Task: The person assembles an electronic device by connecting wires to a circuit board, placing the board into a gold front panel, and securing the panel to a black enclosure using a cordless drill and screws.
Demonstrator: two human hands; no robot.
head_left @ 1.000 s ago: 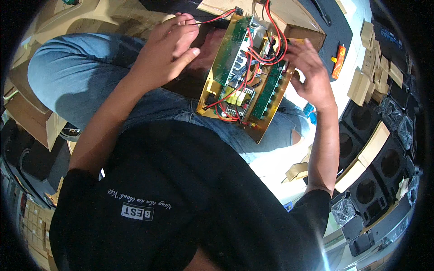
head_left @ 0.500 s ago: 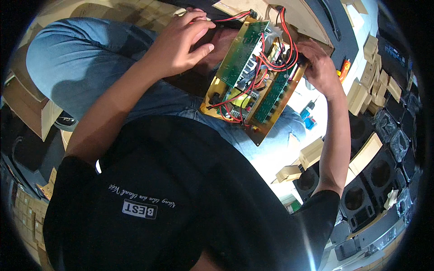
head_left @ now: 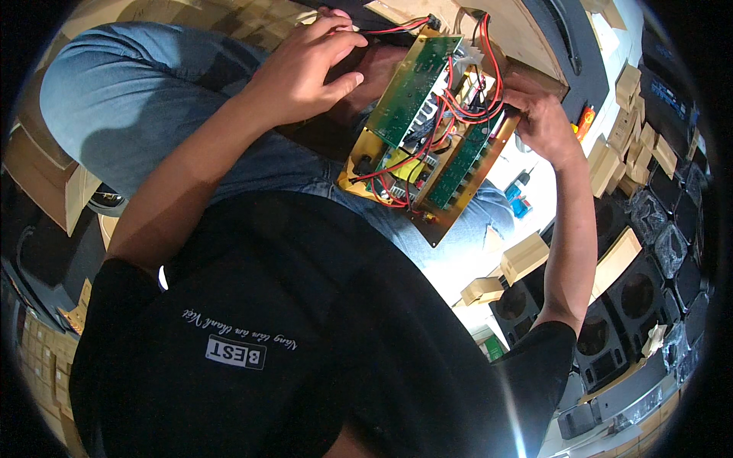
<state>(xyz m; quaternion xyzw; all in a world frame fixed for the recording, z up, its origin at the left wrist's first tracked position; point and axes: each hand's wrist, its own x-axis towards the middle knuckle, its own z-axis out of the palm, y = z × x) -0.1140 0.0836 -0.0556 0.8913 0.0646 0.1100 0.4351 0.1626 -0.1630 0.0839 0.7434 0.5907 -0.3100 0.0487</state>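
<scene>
An amplifier module (head_left: pixel 466 164) with a gold metal panel, green circuit boards and looping red and black wires rests tilted over my lap. My right hand (head_left: pixel 538 122) is closed at the panel's right edge, its fingertips partly hidden behind the wires and metal. At the module's far left, my left hand (head_left: pixel 313 72) has its fingers curled around the end of a pair of red and black wires (head_left: pixel 397 28), with the thumb held apart. Exactly how the fingers pinch these wires is hard to see. Beyond the module lies the edge of an open wooden cabinet (head_left: pixel 508 34).
To the right lie an orange-handled tool (head_left: pixel 586 122) and a blue tool or bottle (head_left: pixel 519 202). Small cardboard boxes (head_left: pixel 525 256) and black speaker cabinets (head_left: pixel 603 336) stand farther right. An open carton (head_left: pixel 46 179) is at the left.
The fingers of my right hand have shifted slightly at the panel's edge. My left hand and the module keep nearly the same place.
</scene>
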